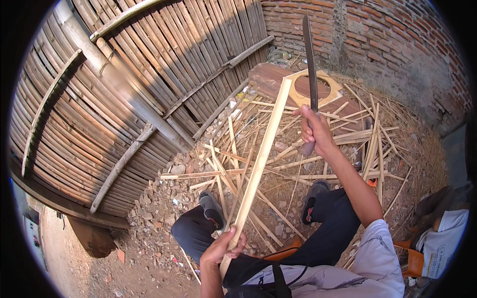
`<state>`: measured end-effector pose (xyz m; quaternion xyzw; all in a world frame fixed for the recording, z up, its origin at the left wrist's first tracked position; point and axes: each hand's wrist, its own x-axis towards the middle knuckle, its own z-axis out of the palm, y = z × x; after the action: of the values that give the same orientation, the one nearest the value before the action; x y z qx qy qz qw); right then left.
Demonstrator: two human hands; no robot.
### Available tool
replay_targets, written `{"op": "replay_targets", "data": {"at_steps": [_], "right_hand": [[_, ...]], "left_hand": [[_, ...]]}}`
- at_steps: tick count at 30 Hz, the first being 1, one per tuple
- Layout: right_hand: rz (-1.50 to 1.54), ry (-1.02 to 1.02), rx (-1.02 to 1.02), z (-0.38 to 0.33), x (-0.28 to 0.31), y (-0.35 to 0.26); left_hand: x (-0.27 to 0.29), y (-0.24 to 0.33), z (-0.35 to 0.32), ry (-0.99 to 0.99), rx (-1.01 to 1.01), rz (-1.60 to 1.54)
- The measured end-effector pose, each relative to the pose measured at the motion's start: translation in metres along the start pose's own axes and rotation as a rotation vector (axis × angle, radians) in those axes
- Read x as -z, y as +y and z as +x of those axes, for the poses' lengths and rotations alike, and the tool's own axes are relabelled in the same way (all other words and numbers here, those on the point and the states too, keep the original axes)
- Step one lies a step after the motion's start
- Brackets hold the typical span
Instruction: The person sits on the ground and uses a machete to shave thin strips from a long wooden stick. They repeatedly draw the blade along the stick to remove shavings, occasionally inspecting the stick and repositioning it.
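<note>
My left hand (224,247) is closed round the lower part of a long, pale split bamboo strip (263,154), which slants up and away to the right. In my right hand (316,130) is a machete (310,59), its dark blade pointing upward and its handle end showing below my fist. The blade stands to the right of the strip's far end, apart from it. Beyond both hands lies a square wooden board with a round hole (298,92), on a reddish-brown plank (266,79).
Several loose bamboo strips (375,144) litter the stony ground around my feet. A bamboo slat fence (144,64) rises on the left, a brick wall (377,44) at the back. On the right, another person's white sleeve (447,238) shows beside an orange seat (415,260).
</note>
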<state>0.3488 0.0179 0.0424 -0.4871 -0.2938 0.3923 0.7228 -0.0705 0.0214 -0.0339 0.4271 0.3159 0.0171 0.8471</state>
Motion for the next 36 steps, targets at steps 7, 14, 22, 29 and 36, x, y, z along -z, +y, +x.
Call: {"op": "replay_targets", "data": {"at_steps": [7, 14, 22, 29, 36], "right_hand": [[0.023, 0.045, 0.027, -0.008, -0.011, 0.004], [0.027, 0.213, 0.107, -0.001, 0.0, 0.019], [0.08, 0.207, 0.098, -0.004, 0.006, 0.009], [0.091, 0.161, 0.118, -0.003, 0.011, 0.009], [0.176, 0.19, 0.128, 0.0, 0.017, 0.007]], "left_hand": [[-0.011, 0.0, 0.002, 0.028, 0.014, 0.214], [-0.01, -0.001, -0.004, 0.019, 0.025, 0.204], [-0.011, 0.0, -0.006, -0.042, 0.068, 0.163], [-0.015, 0.005, -0.008, -0.111, 0.099, 0.151], [-0.015, -0.001, -0.002, -0.151, -0.046, 0.195]]}}
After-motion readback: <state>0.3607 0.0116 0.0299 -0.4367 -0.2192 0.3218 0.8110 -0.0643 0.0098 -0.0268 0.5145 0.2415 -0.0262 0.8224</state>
